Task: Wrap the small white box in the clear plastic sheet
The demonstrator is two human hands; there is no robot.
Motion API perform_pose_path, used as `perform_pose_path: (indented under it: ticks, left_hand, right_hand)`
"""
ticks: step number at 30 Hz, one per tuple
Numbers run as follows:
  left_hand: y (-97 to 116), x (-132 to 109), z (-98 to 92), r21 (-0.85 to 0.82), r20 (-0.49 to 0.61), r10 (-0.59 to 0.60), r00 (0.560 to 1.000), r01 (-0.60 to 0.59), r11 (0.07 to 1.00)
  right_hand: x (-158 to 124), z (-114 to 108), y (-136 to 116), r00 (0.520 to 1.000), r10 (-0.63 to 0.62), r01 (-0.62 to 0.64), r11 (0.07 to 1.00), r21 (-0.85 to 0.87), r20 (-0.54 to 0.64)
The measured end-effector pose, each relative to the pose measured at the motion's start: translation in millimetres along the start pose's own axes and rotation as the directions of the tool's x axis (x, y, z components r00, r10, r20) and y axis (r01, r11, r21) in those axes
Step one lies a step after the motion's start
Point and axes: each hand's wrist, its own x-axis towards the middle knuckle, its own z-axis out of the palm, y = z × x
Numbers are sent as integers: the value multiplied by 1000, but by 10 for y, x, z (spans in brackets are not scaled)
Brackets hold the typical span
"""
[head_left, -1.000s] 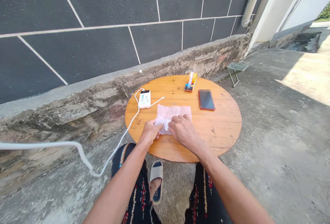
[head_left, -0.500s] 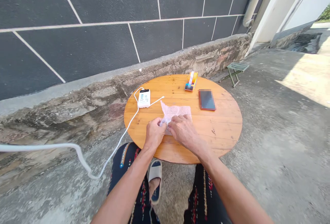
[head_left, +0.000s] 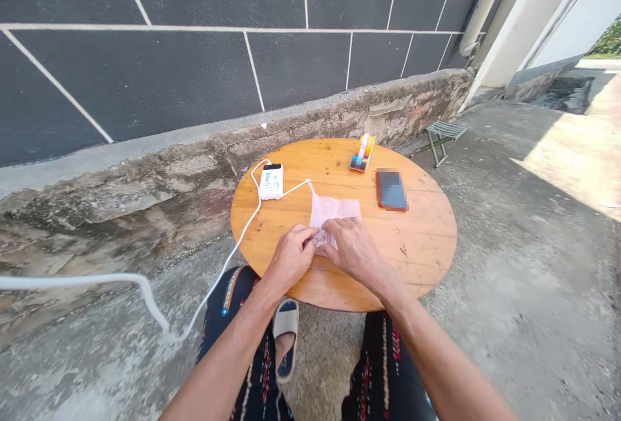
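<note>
A pale pink sheet, apparently bubble wrap (head_left: 337,207), lies flat on the near middle of the round wooden table (head_left: 417,246). One thin corner of it points up at the far left. My left hand (head_left: 294,253) pinches its near left edge between thumb and fingers. Over its near right part, my right hand (head_left: 354,246) has curled fingers gripping the sheet, the thumb close to the left fingertips. Between the two hands a small patch with reddish marks shows through the wrap. The hands hide what else may be under it.
A white power bank or adapter (head_left: 271,182) with a white cable (head_left: 226,266) sits at the table's left. A tape dispenser (head_left: 363,153) stands at the back, and a dark phone-like slab with red edges (head_left: 392,189) lies at the right. Beyond is a folding stool (head_left: 444,133).
My left hand has turned and eased slightly right, no longer bunching the wrap's left side. The sheet's left part now lies flatter, and reddish marks have come into view.
</note>
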Motion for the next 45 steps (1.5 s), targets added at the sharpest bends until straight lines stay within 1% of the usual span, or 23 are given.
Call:
perform_pose_path:
  ticks: [5,9,11,13,14,15,16,17,18,19,20,22,24,25,27,30,34,40,43,45]
  left_hand:
    - [-11,13,-18,58,55,140,989,-143,988]
    - [-23,21,-53,177,100,252,963,-266,948]
    - [-18,27,-64,231,113,292,950,-311,922]
    - [-5,35,-70,272,131,317,939,-341,900]
    - [2,41,-72,288,144,323,935,-352,891]
    - [8,47,-72,301,157,325,932,-359,883]
    - [11,52,-73,311,170,326,930,-364,878]
    - [9,57,-72,316,179,325,928,-367,875]
    - [4,60,-71,314,183,326,928,-369,875]
    - [-4,62,-68,305,183,327,927,-370,878]
    - [-15,63,-65,294,182,328,927,-370,881]
    - [-36,61,-58,274,180,330,926,-370,888]
    - [-51,60,-53,271,180,333,926,-372,888]
    - [-56,61,-52,273,182,336,924,-376,885]
    - [-64,68,-56,270,189,349,918,-390,881]
    - [-85,94,-73,230,199,378,904,-418,879]
    - [-132,132,-104,135,196,411,890,-440,888]
    - [-181,128,-183,-30,189,420,887,-423,906]
    - [-211,128,-220,-105,193,429,882,-416,903]
    - [-238,141,-221,-133,188,429,883,-410,902]
  right_hand:
    - [25,32,16,999,35,-36,997,65,5]
    - [55,42,-17,999,51,-50,996,68,-8]
    - [41,8,-7,999,30,-28,995,99,-16]
    - [-19,-57,59,999,10,-3,984,178,-41]
    - [-70,-96,116,997,37,-19,973,230,-73]
    - [-136,-134,186,990,96,-62,957,283,-107]
    - [-215,-168,266,975,181,-129,933,337,-130]
    - [-303,-194,347,952,280,-213,898,385,-127]
    - [-394,-210,423,928,364,-299,855,423,-82]
    - [-484,-214,486,904,428,-382,808,448,-1]
    - [-564,-208,530,876,473,-459,762,457,93]
    - [-673,-168,548,804,533,-588,653,477,261]
    - [-696,-111,483,745,561,-660,539,524,361]
    - [-676,-81,433,730,562,-673,491,552,389]
    - [-594,-25,330,729,550,-668,441,599,408]
    - [-435,61,243,744,547,-642,428,636,383]
    - [-279,183,267,752,576,-605,412,681,320]
    - [-179,301,323,796,582,-515,508,691,165]
    - [-142,334,328,788,597,-523,517,678,152]
    - [-113,359,328,780,610,-542,547,638,141]
